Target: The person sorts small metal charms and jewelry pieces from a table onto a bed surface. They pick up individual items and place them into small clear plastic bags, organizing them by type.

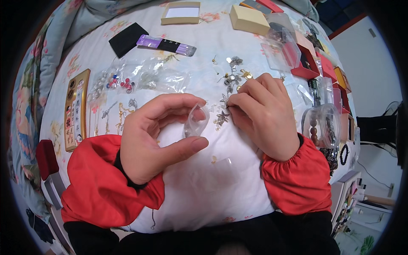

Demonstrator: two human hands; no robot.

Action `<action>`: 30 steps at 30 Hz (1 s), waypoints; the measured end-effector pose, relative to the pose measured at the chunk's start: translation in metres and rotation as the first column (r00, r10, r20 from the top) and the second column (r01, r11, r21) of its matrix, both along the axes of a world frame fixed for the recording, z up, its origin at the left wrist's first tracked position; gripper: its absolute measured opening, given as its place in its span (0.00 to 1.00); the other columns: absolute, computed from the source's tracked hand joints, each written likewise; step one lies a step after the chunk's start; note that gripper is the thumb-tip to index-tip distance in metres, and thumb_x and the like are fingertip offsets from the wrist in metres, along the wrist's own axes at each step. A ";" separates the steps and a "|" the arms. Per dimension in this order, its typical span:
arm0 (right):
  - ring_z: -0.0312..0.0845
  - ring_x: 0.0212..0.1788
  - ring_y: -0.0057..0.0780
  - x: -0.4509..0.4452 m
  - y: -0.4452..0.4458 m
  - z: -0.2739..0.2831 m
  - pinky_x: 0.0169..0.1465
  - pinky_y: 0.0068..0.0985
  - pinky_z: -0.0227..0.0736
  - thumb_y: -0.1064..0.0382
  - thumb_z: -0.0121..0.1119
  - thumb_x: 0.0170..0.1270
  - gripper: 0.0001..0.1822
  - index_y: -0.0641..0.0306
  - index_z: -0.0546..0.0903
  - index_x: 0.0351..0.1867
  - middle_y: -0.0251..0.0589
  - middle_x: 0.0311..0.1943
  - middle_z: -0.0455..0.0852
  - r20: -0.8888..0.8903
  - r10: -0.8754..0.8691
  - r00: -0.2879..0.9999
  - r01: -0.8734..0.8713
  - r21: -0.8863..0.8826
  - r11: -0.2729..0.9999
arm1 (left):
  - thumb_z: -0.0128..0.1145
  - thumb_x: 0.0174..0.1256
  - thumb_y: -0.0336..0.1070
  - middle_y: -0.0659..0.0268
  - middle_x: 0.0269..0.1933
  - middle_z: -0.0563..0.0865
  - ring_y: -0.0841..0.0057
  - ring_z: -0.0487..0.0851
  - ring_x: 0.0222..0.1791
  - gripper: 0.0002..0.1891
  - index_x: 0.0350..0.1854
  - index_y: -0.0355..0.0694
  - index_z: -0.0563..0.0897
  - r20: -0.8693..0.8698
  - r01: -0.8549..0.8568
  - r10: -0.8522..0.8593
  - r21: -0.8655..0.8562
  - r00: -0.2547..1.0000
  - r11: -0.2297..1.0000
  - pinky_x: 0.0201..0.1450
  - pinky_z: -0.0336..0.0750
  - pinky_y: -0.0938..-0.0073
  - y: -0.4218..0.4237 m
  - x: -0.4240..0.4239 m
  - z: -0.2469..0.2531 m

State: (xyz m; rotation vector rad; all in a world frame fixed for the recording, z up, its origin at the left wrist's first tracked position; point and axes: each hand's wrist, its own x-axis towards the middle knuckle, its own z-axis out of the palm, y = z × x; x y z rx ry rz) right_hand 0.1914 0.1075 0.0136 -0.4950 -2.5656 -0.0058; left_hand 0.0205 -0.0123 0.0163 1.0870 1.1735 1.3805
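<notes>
My left hand (pixel 153 137) holds a small clear plastic bag (pixel 197 120) between thumb and fingers, its mouth spread apart. Something small and dark seems to lie at the bottom of the bag. My right hand (pixel 263 111) reaches down to the pile of jewellery, fingertips at a silver star-shaped piece (pixel 224 100); whether they pinch it I cannot tell. A second star piece (pixel 222 116) lies just below, with small clear bits (pixel 217 125) beside it. Above are silver discs (pixel 235 61) and gold-coloured pieces (pixel 246 74). Another clear bag (pixel 224 172) lies flat nearer to me.
Bags of beads (pixel 127 84) and several chains (pixel 122 114) lie at left beside a gold phone (pixel 76 110). Farther off are a black pouch (pixel 127 40), a purple sachet (pixel 165 45) and an open cream box (pixel 181 22). Red boxes (pixel 304 65) and a clear jar (pixel 330 126) crowd the right.
</notes>
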 end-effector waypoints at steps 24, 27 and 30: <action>0.64 0.25 0.07 0.026 -0.002 0.018 0.29 0.07 0.59 0.70 0.60 0.53 0.06 0.68 0.76 0.32 0.27 0.26 0.76 -0.339 -0.299 0.892 -0.306 -0.940 0.153 | 0.68 0.42 0.36 0.61 0.41 0.77 0.75 0.75 0.44 0.29 0.47 0.30 0.71 0.031 -0.035 0.037 -0.054 0.999 0.998 0.50 0.66 0.76 0.000 0.001 0.000; 0.65 0.26 0.07 0.026 -0.002 0.017 0.29 0.07 0.59 0.70 0.60 0.53 0.07 0.69 0.76 0.33 0.28 0.27 0.76 -0.352 -0.306 0.885 -0.323 -0.936 0.143 | 0.68 0.42 0.37 0.61 0.41 0.77 0.75 0.75 0.44 0.29 0.47 0.30 0.71 0.035 -0.040 0.042 -0.064 0.999 0.997 0.50 0.66 0.76 0.000 0.001 0.001; 0.65 0.26 0.07 0.025 -0.003 0.019 0.29 0.07 0.59 0.70 0.60 0.53 0.07 0.69 0.76 0.33 0.28 0.27 0.76 -0.360 -0.320 0.876 -0.338 -0.933 0.126 | 0.66 0.43 0.28 0.64 0.41 0.77 0.79 0.75 0.44 0.26 0.47 0.31 0.72 0.052 -0.009 0.011 -0.029 0.999 1.000 0.52 0.66 0.77 -0.001 -0.001 -0.002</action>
